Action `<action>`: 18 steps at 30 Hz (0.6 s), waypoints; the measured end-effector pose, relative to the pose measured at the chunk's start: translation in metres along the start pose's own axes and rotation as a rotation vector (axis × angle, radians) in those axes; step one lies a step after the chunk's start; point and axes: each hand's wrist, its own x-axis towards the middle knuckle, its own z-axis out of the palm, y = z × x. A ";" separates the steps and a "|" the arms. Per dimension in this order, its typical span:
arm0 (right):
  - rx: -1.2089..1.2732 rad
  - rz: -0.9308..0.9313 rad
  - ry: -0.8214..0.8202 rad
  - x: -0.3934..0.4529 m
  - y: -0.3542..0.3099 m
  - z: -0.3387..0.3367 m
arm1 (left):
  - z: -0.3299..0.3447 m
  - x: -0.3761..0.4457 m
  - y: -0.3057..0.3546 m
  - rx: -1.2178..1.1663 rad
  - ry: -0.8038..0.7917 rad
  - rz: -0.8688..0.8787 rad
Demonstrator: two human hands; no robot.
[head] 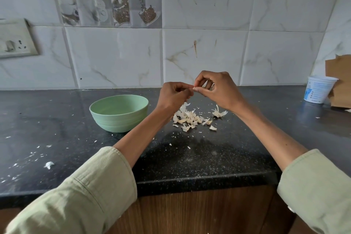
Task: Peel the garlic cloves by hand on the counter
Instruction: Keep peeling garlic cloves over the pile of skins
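Observation:
Above the black counter (190, 161), my left hand (173, 97) and my right hand (218, 89) meet fingertip to fingertip. Between them they pinch a small garlic clove (194, 88), mostly hidden by the fingers. Below the hands a pile of garlic cloves and papery skins (188, 118) lies on the counter. A husk of skins (219, 113) sits just right of the pile. A pale green bowl (118, 113) stands to the left of the pile; its inside shows nothing from here.
A white plastic tub (319, 89) and a piece of brown cardboard (339, 81) stand at the far right against the tiled wall. Skin flakes are scattered over the counter's left part (49, 164). A switch socket (14, 39) is on the wall at left.

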 end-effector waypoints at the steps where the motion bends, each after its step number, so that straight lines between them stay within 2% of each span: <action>1: -0.010 -0.001 -0.004 0.000 0.000 0.000 | 0.000 -0.001 0.000 0.018 0.002 0.008; 10: -0.003 0.014 -0.032 0.001 0.003 0.002 | 0.000 -0.002 0.003 0.182 0.029 0.113; 18: 0.075 0.049 -0.060 -0.001 0.003 0.003 | 0.000 -0.005 0.006 0.101 0.046 0.096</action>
